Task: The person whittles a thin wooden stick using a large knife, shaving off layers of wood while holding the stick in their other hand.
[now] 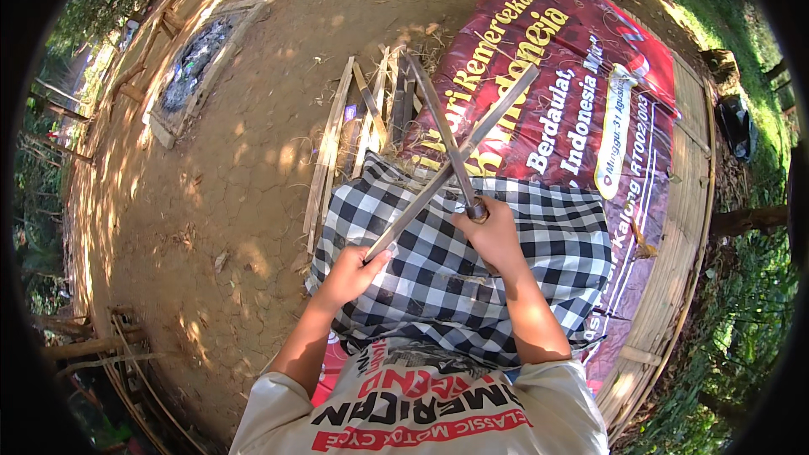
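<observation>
Head view: a knife [434, 105] crosses a wooden strip [503, 107] above a checked cloth [404, 288].
The left hand [347, 275] is closed around the strip's near end, the strip slanting up to the right; the right hand [493, 238] grips the knife's handle, its blade pointing up and left. The cloth spreads between the shirt [421, 400] and a red banner [499, 13]. Loose sticks [334, 152] lie beside the banner's left edge.

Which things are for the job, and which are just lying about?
For the job:
- knife, in the right hand
- strip, in the left hand
- checked cloth over the lap, probably
- wood pile, probably

Just lying about, it seems:
- black bag
- dry leaf on the dirt
</observation>
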Tool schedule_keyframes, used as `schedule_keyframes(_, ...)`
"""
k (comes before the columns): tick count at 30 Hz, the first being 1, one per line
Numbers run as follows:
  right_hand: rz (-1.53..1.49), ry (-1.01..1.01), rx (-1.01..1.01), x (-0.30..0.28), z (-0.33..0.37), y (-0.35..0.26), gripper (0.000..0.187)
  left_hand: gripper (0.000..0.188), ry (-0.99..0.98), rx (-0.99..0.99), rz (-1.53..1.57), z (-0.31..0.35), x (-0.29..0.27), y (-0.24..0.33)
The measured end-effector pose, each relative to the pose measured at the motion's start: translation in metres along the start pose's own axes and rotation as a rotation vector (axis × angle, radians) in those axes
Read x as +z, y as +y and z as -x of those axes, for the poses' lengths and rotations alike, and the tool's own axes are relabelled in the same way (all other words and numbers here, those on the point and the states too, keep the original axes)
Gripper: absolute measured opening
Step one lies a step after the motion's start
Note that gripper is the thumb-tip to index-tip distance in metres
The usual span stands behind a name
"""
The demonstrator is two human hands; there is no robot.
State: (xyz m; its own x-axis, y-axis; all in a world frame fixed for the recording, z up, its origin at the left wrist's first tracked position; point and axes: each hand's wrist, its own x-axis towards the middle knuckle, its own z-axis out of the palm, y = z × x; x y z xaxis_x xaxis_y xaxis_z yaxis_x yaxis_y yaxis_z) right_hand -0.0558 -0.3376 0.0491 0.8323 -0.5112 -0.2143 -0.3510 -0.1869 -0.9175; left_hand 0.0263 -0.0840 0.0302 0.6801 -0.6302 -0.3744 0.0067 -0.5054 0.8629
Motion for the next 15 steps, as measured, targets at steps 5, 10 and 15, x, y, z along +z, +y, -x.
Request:
schedule_keyframes(5, -0.36, 0.143, 0.009, -0.007, 0.018, -0.002, 0.019, 0.037, -0.212, -0.015, -0.001, -0.012, 0.016, 0.024)
schedule_keyframes(10, -0.673, 0.226, -0.041, -0.006, 0.026, 0.005, 0.014, 0.036, -0.332, -0.062, -0.077, -0.013, 0.028, 0.034)
schedule_keyframes(15, -0.817, 0.364, -0.073, -0.006, 0.022, 0.017, 0.02, 0.029, -0.324, 0.122, -0.051, -0.009, 0.034, 0.031)
